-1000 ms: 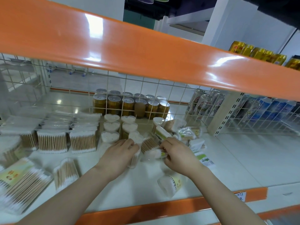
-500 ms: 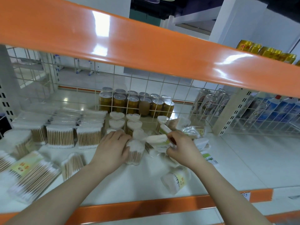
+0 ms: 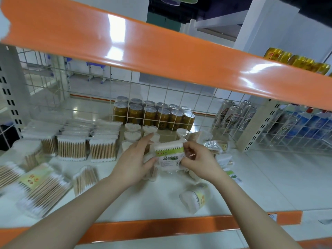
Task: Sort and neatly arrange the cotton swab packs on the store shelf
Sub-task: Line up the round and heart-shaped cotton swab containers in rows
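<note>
Both hands hold one clear cotton swab pack (image 3: 168, 156) with a green label, lifted above the white shelf (image 3: 260, 180). My left hand (image 3: 133, 161) grips its left edge with thumb below and fingers above. My right hand (image 3: 199, 159) pinches its right edge. Under and behind it lies a loose heap of swab packs (image 3: 215, 146). Neat upright rows of swab packs (image 3: 71, 148) stand at the left. Heart-shaped swab boxes (image 3: 132, 135) sit in the middle back. A round tub of swabs (image 3: 195, 196) lies on its side near the front.
An orange upper shelf (image 3: 161, 53) overhangs close above. A wire grid (image 3: 179, 97) backs the shelf, with gold cans (image 3: 152, 115) and tall cans (image 3: 231, 115) behind it. Flat swab packs (image 3: 36, 187) lie at the front left. The orange front lip (image 3: 161, 227) edges the shelf.
My hands have lifted one green-labelled pack out of the heap and turned it label-up; the left hand left the small pack on the shelf and took hold of this one.
</note>
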`<state>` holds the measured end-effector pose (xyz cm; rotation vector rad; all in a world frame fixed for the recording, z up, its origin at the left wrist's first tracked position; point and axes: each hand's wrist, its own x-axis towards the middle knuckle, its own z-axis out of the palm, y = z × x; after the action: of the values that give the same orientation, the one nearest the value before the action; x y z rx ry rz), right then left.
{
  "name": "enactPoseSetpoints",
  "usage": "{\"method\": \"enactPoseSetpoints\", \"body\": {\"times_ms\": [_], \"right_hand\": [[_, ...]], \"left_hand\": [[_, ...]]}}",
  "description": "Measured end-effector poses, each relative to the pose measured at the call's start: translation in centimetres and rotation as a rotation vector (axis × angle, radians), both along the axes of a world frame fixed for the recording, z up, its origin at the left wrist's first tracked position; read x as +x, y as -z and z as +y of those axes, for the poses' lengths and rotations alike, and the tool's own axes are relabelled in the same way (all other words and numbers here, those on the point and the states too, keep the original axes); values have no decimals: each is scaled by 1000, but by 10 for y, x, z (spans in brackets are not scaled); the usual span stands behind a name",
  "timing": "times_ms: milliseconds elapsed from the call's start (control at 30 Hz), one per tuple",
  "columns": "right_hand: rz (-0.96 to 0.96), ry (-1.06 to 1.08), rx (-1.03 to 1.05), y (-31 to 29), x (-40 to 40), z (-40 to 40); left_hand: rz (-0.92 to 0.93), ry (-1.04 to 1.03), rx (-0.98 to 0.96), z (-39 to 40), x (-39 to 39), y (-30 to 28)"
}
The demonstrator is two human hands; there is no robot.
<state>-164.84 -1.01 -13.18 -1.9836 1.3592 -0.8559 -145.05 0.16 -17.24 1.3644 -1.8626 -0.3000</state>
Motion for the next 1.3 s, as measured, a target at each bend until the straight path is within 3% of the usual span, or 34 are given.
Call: {"method": "enactPoseSetpoints", "body": {"times_ms": [200, 533, 1300], "right_hand": [[-71, -66, 45, 4, 10, -1], [-70, -61, 39, 20, 25, 0], [-98, -137, 78, 22, 32, 8]], "left_hand": [[0, 29, -47, 5, 4, -3], [234, -91, 42, 6, 12, -1], [321, -189, 12, 31, 13, 3]]}}
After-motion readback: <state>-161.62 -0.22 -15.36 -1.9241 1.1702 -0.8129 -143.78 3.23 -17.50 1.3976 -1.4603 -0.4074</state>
